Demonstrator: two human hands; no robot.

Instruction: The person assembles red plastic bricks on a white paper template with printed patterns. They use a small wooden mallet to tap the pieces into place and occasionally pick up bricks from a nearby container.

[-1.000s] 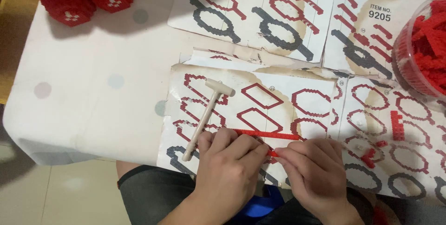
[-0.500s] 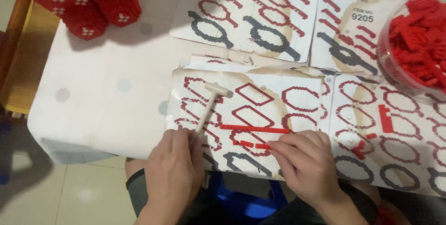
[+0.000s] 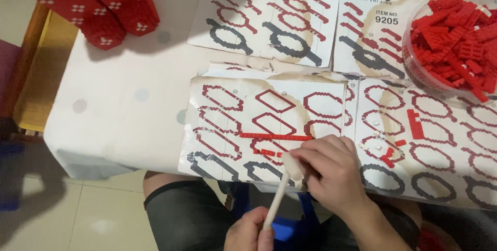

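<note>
Head view, work surface: we see a table with a white cloth [image 3: 119, 106] carrying several printed pattern sheets of red and black outlines.
Head view, active sheet: the pattern sheet [image 3: 217, 126] at the near edge of the tabletop holds the build.
Head view, long strip: a red brick strip [image 3: 274, 137] lies flat across the middle of that sheet, assembled in one straight row.
Head view, short piece: a short red segment [image 3: 270, 152] lies just beside the strip, nearer to us, apart from it.
Head view, left hand: our left hand [image 3: 248, 233] is curled around the lower end of the wooden mallet [image 3: 282, 191], off the near edge of the tabletop.
Head view, right hand: our right hand [image 3: 331, 170] rests on the sheet, fingers pressed together around the mallet head; what lies beneath the fingers is hidden.
Head view, loose stock: a clear tub of red bricks [image 3: 455, 44] stands at the far right corner, well filled.
Head view, scattered parts: a few red pieces [image 3: 414, 124] lie on the right-hand sheet.
Head view, finished items: red patterned block forms [image 3: 93, 2] sit at the far left corner.
Progress judgement: we judge one row done, most outlines uncovered, so the build is at an early stage.
</note>
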